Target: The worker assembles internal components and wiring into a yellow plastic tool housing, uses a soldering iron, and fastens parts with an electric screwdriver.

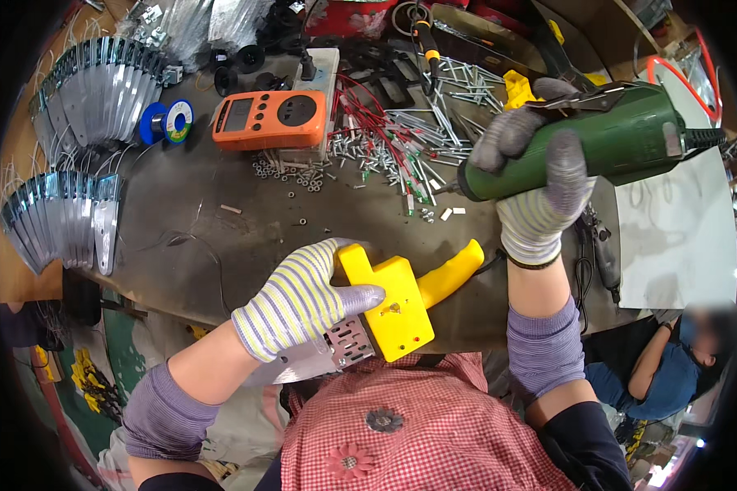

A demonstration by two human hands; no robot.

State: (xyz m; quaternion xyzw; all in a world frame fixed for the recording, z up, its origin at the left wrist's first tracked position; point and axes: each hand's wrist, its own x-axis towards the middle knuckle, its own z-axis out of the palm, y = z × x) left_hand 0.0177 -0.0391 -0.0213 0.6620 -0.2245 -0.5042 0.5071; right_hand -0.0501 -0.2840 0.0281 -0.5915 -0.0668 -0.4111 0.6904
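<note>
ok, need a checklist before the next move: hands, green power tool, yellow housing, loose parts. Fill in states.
1. Right hand wrapped around green power tool: ok.
2. Left hand steadying yellow housing: ok, thumb on its upper face.
3. Tool tip apart from the housing: ok, it points left, over the bench.
4. Area around the tip free of loose parts: not ok, screws lie scattered close by.
5. Fastener in the housing's middle fully seated: cannot tell, too small.
6. Tool cord plugged in: cannot tell, far end not visible.
</note>
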